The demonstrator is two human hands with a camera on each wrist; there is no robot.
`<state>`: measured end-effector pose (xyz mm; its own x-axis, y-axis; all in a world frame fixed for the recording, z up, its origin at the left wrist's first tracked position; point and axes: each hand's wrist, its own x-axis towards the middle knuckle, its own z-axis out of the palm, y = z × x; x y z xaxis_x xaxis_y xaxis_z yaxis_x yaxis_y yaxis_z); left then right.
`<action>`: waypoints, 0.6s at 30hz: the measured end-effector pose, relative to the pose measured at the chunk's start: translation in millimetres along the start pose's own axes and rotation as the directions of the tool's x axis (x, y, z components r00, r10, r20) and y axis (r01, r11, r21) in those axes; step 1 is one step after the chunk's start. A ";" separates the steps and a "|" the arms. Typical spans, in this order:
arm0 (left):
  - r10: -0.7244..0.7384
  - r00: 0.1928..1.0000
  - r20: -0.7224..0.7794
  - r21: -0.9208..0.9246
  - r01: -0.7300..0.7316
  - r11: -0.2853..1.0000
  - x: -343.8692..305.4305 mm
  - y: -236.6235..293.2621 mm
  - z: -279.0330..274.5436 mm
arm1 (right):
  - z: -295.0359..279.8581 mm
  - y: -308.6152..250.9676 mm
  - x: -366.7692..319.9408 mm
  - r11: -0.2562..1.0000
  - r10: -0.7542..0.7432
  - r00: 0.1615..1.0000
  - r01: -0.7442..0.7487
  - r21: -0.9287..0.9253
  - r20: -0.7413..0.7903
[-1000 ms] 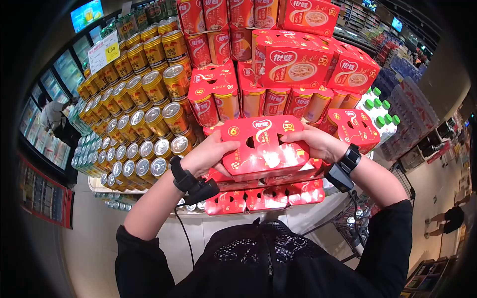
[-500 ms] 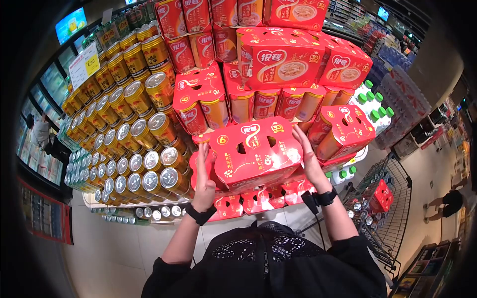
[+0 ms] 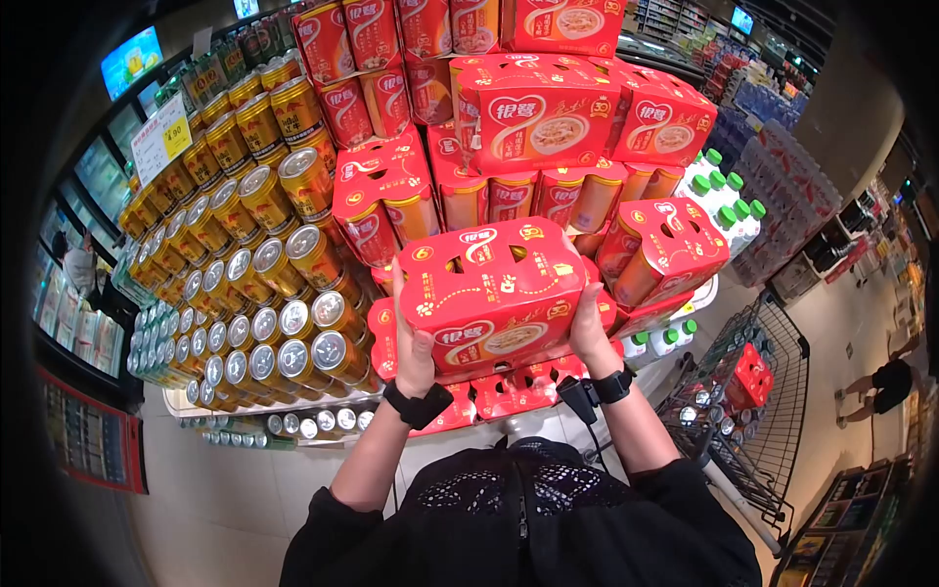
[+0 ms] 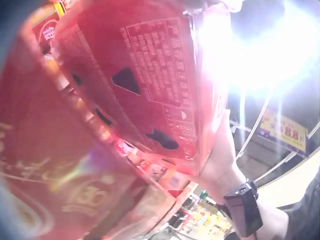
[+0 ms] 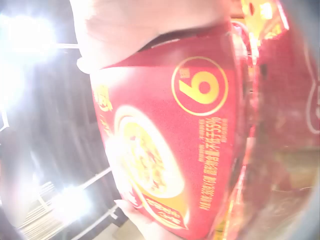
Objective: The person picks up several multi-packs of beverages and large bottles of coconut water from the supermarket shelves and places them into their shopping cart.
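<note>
A red cardboard multipack of canned porridge (image 3: 479, 289) is held up between my two hands, its top and front faces turned toward me. My left hand (image 3: 413, 357) grips its left end, thumb toward the front. On the opposite end, my right hand (image 3: 588, 328) holds it the same way. The left wrist view shows the printed underside with dark cut-outs. In the right wrist view, part of my right hand (image 5: 145, 30) lies over one edge of the pack. More red packs (image 3: 514, 391) are stacked under and behind it.
Rows of gold cans (image 3: 264, 342) stand stacked at left beneath a price sign (image 3: 161, 140). Another red multipack (image 3: 670, 245) sits to the right, near green-capped bottles (image 3: 724, 201). A wire shopping cart (image 3: 782, 382) holding a red pack and cans stands at right.
My hands have moved from the pack's top to its two ends. The pack is raised and tilted, so its front face shows more. The view has shifted slightly right.
</note>
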<state>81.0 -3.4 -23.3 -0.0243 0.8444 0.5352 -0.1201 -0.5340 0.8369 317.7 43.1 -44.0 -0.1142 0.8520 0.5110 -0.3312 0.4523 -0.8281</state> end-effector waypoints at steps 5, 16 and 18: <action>-0.192 0.980 -0.044 -0.196 0.179 0.964 13.0 46.1 15.1 | 15.2 -47.6 12.2 0.965 0.232 0.967 -0.215 0.149 -0.106; 0.095 0.994 0.050 0.159 -0.102 0.982 21.9 25.3 30.5 | -11.9 1.1 -0.1 0.977 0.007 0.981 0.036 0.212 -0.196; 0.096 0.993 0.068 0.165 -0.106 0.981 20.5 9.6 36.2 | -23.5 17.5 -3.5 0.979 -0.059 0.974 0.099 0.179 -0.218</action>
<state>115.3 7.1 -0.1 0.0322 0.7845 0.6193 0.0485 -0.6201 0.7830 334.3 54.3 -65.7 0.1123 0.8610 0.4961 -0.5033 0.4797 -0.7187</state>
